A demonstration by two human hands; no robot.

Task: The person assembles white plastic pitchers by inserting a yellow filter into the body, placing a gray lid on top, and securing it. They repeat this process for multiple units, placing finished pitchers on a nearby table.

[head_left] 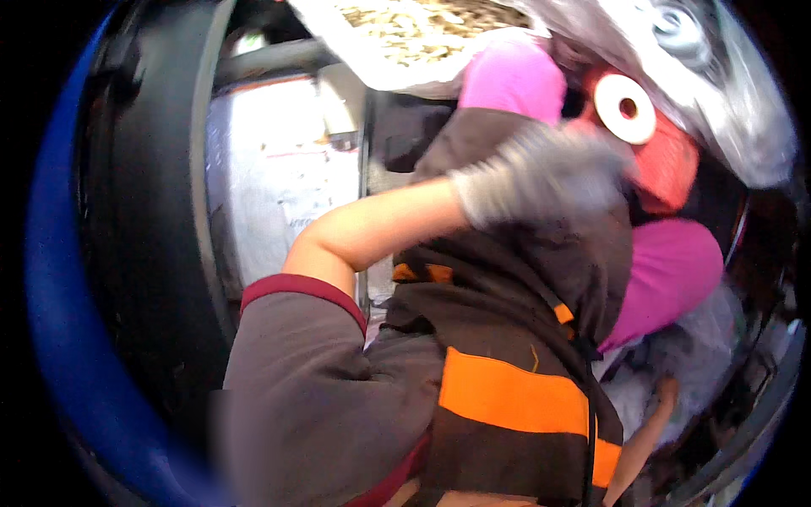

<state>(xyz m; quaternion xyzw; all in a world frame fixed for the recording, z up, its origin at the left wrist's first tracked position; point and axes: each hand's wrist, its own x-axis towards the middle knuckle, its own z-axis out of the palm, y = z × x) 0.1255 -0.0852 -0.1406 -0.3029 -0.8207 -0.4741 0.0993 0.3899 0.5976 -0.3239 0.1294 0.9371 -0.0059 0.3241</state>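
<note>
My left hand [549, 173], in a grey-white glove, is stretched across my lap over a dark brown apron [524, 313] with orange bands. Motion smears its fingers, so whether they hold anything cannot be made out. Just beyond its fingertips is a red block-like object [667, 165] with a cream ring-shaped disc [625, 108] on it, dark at the hole. My right forearm reaches down at the lower right, and my right hand [667, 390] is among crumpled clear plastic [701, 338]. Its fingers are hidden or blend into that plastic.
An open white bag [397, 76] of small beige pieces [431, 29] lies beyond my knees. Clear plastic wrapping [752, 127] bulges at the far right. To my left are a white printed sack [283, 194] and a dark upright panel [152, 211] with a blue edge.
</note>
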